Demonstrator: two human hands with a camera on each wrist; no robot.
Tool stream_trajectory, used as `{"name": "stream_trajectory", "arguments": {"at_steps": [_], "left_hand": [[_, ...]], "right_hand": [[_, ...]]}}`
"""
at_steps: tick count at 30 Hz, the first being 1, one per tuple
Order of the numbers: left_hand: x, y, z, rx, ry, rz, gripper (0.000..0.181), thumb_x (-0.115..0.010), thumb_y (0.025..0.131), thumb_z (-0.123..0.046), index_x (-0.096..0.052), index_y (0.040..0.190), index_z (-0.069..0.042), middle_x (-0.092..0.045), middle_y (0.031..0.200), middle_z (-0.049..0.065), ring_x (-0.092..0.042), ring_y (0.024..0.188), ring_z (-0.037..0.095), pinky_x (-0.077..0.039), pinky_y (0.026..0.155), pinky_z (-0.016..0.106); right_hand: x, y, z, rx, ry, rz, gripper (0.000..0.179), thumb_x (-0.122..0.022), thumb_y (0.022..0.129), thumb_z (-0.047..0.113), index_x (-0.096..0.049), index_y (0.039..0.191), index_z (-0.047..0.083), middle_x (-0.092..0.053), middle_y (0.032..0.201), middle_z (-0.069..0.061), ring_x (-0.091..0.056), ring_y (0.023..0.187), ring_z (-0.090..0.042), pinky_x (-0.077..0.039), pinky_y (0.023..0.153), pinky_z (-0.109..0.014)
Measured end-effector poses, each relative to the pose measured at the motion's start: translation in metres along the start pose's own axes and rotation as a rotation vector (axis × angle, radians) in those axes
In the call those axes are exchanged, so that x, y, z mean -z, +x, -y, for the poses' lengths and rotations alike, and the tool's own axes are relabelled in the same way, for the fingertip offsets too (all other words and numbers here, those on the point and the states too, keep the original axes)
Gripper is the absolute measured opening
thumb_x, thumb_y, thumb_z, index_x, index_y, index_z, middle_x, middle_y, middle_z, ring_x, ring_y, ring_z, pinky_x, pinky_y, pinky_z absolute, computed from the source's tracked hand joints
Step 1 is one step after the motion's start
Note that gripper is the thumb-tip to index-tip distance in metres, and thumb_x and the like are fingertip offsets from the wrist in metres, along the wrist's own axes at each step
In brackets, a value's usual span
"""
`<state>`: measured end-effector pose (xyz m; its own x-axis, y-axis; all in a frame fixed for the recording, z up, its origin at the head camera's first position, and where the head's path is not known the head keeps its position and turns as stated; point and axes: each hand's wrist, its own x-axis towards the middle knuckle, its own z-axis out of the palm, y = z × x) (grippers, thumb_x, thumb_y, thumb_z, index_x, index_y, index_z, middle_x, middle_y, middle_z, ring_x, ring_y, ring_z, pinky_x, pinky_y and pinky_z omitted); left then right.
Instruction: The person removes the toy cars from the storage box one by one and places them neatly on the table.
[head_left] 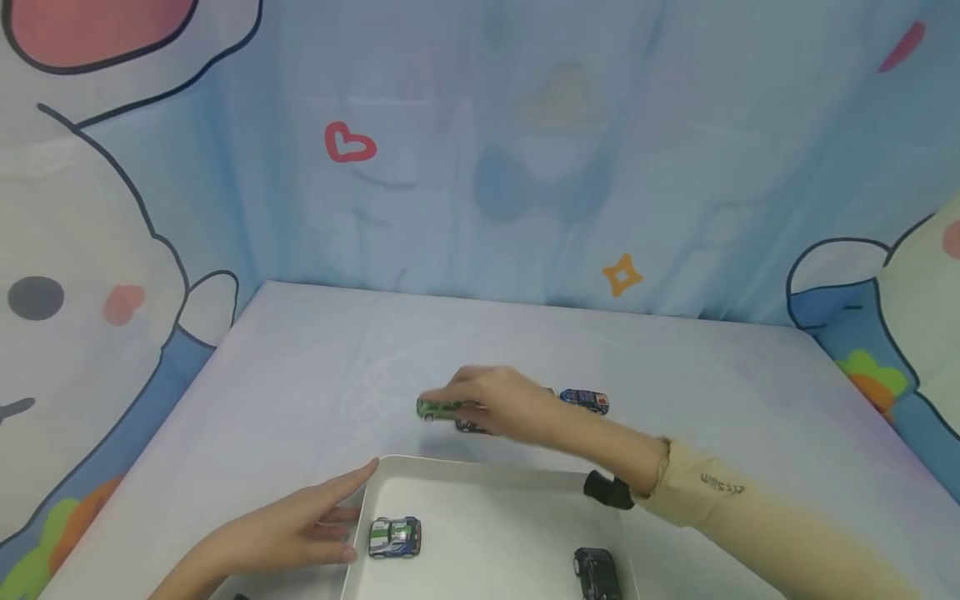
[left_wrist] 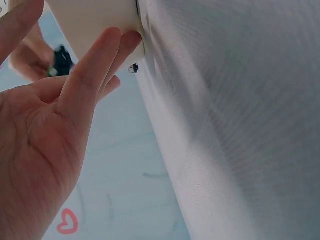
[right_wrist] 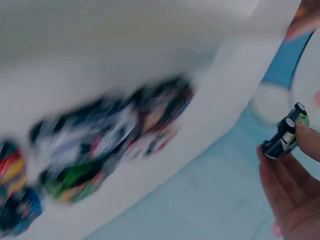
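Observation:
My right hand [head_left: 510, 404] pinches a small green toy car [head_left: 435, 409] above the table, behind the tray. In the right wrist view that car [right_wrist: 287, 132] shows its dark side and pale wheels between thumb and fingers. Along the left wall of a white tray [head_left: 495, 517], my left hand [head_left: 292, 529] lies with its fingers straight, fingertips right at the wall. Inside the tray, a white, green and blue toy car [head_left: 394, 537] stands at the left and a black toy car [head_left: 597, 573] at the right.
Behind the tray, a blue toy car [head_left: 585, 401] sits on the table, and a dark toy car [head_left: 470, 427] shows partly under my right hand. Blurred toy cars [right_wrist: 90, 135] line up in the right wrist view. A printed curtain [head_left: 465, 167] hangs at the back.

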<state>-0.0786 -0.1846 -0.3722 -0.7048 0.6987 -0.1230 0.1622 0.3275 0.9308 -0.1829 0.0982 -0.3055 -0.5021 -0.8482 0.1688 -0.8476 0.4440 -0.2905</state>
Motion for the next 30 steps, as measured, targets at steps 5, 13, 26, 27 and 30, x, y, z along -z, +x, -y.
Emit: {"name": "stream_trajectory", "arguments": {"at_steps": [5, 13, 26, 27, 30], "left_hand": [[-0.001, -0.001, 0.000, 0.022, 0.028, -0.025, 0.087, -0.070, 0.085, -0.022, -0.014, 0.149, -0.002, -0.022, 0.148, 0.025, -0.047, 0.119, 0.037, -0.050, 0.087, 0.034], [-0.001, 0.000, 0.002, 0.020, 0.023, -0.018, 0.086, -0.069, 0.086, -0.023, -0.015, 0.149, -0.003, -0.021, 0.148, 0.024, -0.047, 0.120, 0.034, -0.049, 0.088, 0.032], [-0.001, 0.000, 0.000, 0.029, 0.036, -0.031, 0.087, -0.070, 0.085, -0.023, -0.015, 0.149, -0.004, -0.023, 0.148, 0.023, -0.047, 0.120, 0.035, -0.049, 0.088, 0.033], [-0.002, 0.000, 0.000, 0.032, 0.040, -0.033, 0.087, -0.070, 0.085, -0.023, -0.015, 0.149, -0.004, -0.023, 0.148, 0.023, -0.047, 0.120, 0.034, -0.049, 0.088, 0.033], [-0.001, 0.000, -0.001, 0.023, 0.046, -0.036, 0.087, -0.070, 0.084, -0.022, -0.015, 0.149, -0.003, -0.023, 0.148, 0.024, -0.047, 0.119, 0.036, -0.050, 0.088, 0.033]], "right_hand": [[0.005, 0.003, -0.061, -0.129, -0.125, -0.088, 0.043, -0.068, 0.085, 0.002, -0.062, 0.126, 0.016, -0.065, 0.098, -0.001, -0.060, 0.082, -0.012, -0.051, 0.065, -0.022], [-0.014, 0.007, -0.099, -0.214, -0.182, -0.010, 0.038, -0.070, 0.083, 0.003, -0.065, 0.120, 0.012, -0.068, 0.093, -0.002, -0.063, 0.081, -0.014, -0.053, 0.069, -0.025], [-0.029, 0.010, -0.113, -0.299, -0.177, 0.062, 0.041, -0.068, 0.085, 0.001, -0.062, 0.124, 0.011, -0.066, 0.105, -0.006, -0.062, 0.097, -0.020, -0.050, 0.086, -0.034], [-0.029, 0.010, -0.113, -0.300, -0.170, 0.062, 0.041, -0.068, 0.085, 0.001, -0.061, 0.124, 0.010, -0.066, 0.107, -0.006, -0.062, 0.098, -0.021, -0.050, 0.087, -0.035], [-0.030, 0.011, -0.113, -0.307, -0.151, 0.057, 0.040, -0.067, 0.085, 0.000, -0.062, 0.124, 0.009, -0.065, 0.109, -0.007, -0.061, 0.101, -0.022, -0.049, 0.089, -0.036]]}}
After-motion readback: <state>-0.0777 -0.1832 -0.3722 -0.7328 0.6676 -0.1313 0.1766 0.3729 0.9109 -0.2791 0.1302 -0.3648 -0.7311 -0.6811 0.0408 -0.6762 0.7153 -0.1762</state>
